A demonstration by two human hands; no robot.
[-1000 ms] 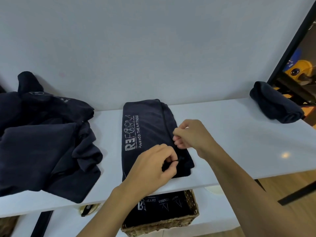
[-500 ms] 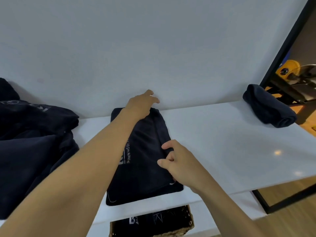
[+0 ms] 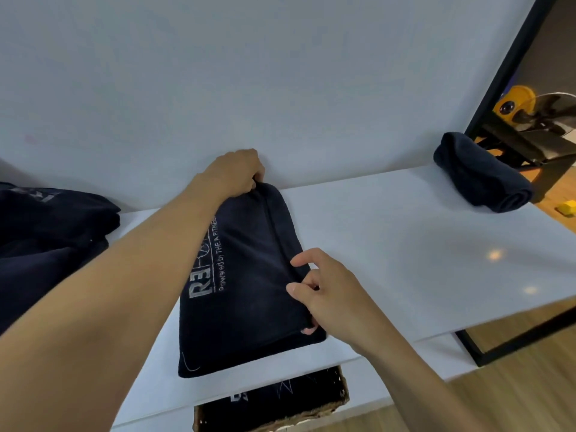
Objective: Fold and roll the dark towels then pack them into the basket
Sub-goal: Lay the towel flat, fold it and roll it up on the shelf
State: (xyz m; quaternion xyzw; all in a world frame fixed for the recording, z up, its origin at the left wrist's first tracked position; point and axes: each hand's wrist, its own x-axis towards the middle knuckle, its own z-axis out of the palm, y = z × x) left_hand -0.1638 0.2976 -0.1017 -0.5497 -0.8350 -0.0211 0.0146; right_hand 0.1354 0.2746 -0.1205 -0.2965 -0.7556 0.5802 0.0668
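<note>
A folded dark towel (image 3: 249, 291) lies on the white table (image 3: 405, 244), lengthwise from 12 to 6 o'clock, left hand (image 3: 237, 173) clutching its 12 o'clock end, right hand (image 3: 330, 294) pinching its 4 o'clock edge.

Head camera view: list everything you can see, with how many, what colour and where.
wall: one, pale grey, background
table: one, white, against the wall
folded towel: one, dark navy with white lettering, middle of the table
rolled towel: one, dark navy, far right end of the table
towel pile: count unclear, dark navy, left end of the table
basket: one, brown wicker, below the table's front edge
packed towels: count unclear, dark with white print, inside the basket
frame: one, black, right edge
yellow object: one, yellow, behind the frame
floor: one, wood brown, lower right
left hand: one, grips the folded towel's far end
right hand: one, fingers pinch the folded towel's right edge
</note>
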